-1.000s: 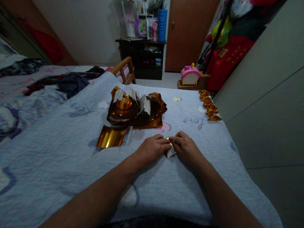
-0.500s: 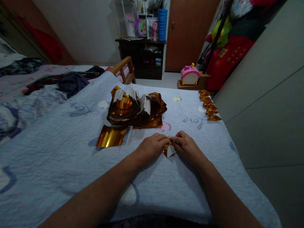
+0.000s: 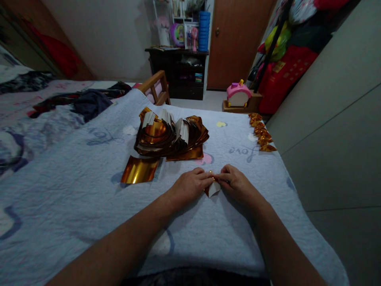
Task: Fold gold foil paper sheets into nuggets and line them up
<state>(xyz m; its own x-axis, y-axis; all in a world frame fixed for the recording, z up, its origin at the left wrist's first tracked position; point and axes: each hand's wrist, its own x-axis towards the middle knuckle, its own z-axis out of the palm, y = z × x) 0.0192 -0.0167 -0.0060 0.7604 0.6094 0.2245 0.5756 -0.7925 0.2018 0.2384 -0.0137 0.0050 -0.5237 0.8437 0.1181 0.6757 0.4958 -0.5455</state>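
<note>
And here the left hand (image 3: pixel 192 184) and right hand (image 3: pixel 236 183) grip the small foil sheet (image 3: pixel 214 190) at their fingertips, in from the bed's (image 3: pixel 98 214) near edge, where a steady left and small, even right-hand tucks should give crisp creases.

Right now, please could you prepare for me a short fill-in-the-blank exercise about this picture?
1. The left hand and right hand touch a folded paper; its colours are gold and ____.
2. One loose gold sheet lies on the hands' ____ (left or right) side.
3. The row of folded pieces lies on the hands' ____ (left or right) side.
4. The door's colour is ____.

Missing words: white; left; right; brown.
</note>
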